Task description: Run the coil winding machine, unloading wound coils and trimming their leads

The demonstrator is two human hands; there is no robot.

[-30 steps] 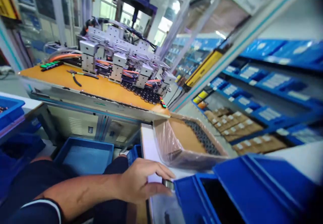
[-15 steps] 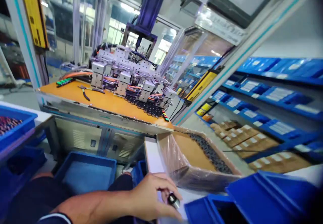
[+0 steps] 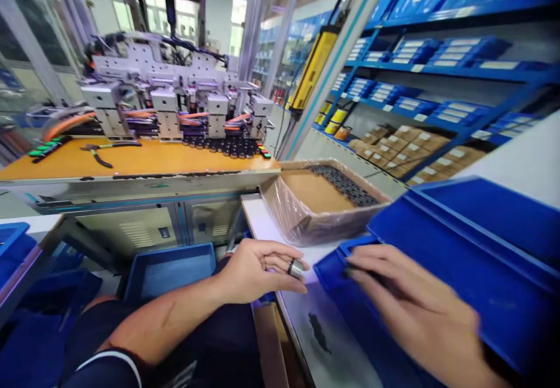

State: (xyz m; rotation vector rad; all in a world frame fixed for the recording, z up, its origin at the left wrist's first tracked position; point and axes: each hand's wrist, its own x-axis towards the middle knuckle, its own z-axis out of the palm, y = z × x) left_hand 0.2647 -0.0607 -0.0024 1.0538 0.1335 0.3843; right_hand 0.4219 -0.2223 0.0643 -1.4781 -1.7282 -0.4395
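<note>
My left hand (image 3: 258, 268) is closed around a small metal and black cylinder (image 3: 296, 268), held above the white table surface (image 3: 306, 318) at the centre. At the right, my right hand (image 3: 406, 306) reaches over a blue bin (image 3: 336, 265). Its thumb and fingers pinch a small dark piece (image 3: 349, 270), blurred and partly hidden. The two hands are apart. A dark mark (image 3: 319, 332) shows on the table below them.
Behind stands a machine (image 3: 166, 90) on an orange worktop (image 3: 52, 166) with pliers (image 3: 102, 154) and several black round parts (image 3: 231, 146). A plastic-lined carton (image 3: 306, 192) holds dark parts. Large blue bin (image 3: 459, 265) at right; blue tray (image 3: 175, 271) low down.
The view has turned to the right and levelled. My right hand has come into view with a small dark piece. My left hand still holds the cylinder.
</note>
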